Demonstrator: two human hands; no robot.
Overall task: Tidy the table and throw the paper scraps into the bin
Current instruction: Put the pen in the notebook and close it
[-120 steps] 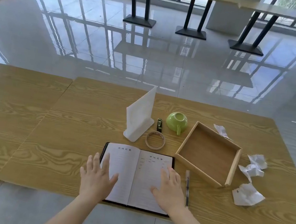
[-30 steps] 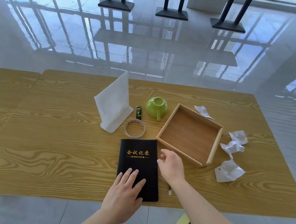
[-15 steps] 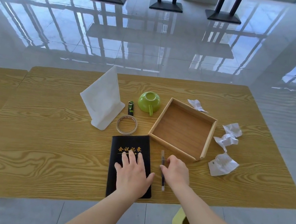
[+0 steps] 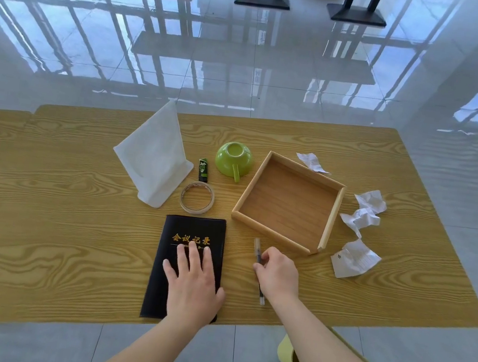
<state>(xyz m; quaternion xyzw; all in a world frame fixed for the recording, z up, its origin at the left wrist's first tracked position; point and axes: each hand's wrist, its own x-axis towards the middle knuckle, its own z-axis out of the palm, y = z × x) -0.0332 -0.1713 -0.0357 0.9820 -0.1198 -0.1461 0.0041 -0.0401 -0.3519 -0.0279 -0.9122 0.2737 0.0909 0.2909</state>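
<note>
The notebook lies closed under the flat, open left hand; the right hand pinches the pen. Paper scraps remain unbinned on the tabletop; the tray holds nothing.

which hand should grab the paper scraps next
Probably the right hand: the paper scraps lie on its side, past the wooden tray. The left hand rests flat on the notebook.
</note>
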